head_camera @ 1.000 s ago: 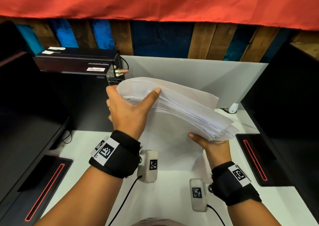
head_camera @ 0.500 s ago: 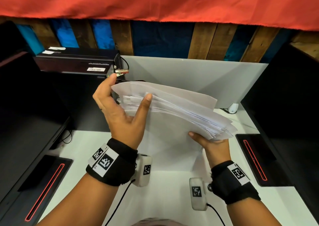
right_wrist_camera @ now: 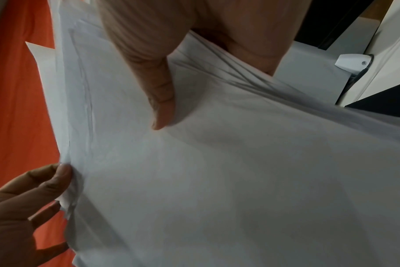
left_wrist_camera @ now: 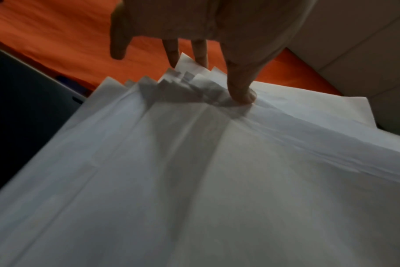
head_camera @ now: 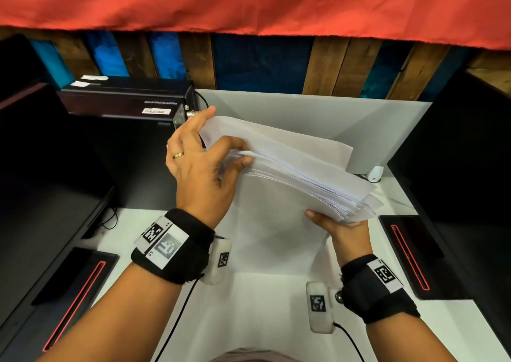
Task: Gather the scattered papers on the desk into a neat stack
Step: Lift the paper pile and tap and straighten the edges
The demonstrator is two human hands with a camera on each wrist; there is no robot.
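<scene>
A thick stack of white papers (head_camera: 290,168) is held tilted above the white desk (head_camera: 262,320), its sheets fanned unevenly at the edges. My left hand (head_camera: 235,154) pinches the stack's left edge, thumb on the near face and fingers behind. In the left wrist view the thumb (left_wrist_camera: 240,94) presses the paper stack (left_wrist_camera: 217,180) below its staggered corners. My right hand (head_camera: 331,220) grips the lower right corner, thumb on top and fingers hidden underneath. The right wrist view shows that thumb (right_wrist_camera: 162,108) on the sheets (right_wrist_camera: 240,180) and my left hand (right_wrist_camera: 34,198) at the far edge.
Black monitors stand to the left (head_camera: 41,168) and right (head_camera: 456,168), each with a black base marked by a red line (head_camera: 80,292) (head_camera: 409,256). A black device (head_camera: 132,99) sits at the back left, a grey partition (head_camera: 331,118) behind, red cloth (head_camera: 249,2) overhead.
My left hand let go of the stack's top left, opened out to the left, and has closed again on the left edge. The right hand has kept its grip.
</scene>
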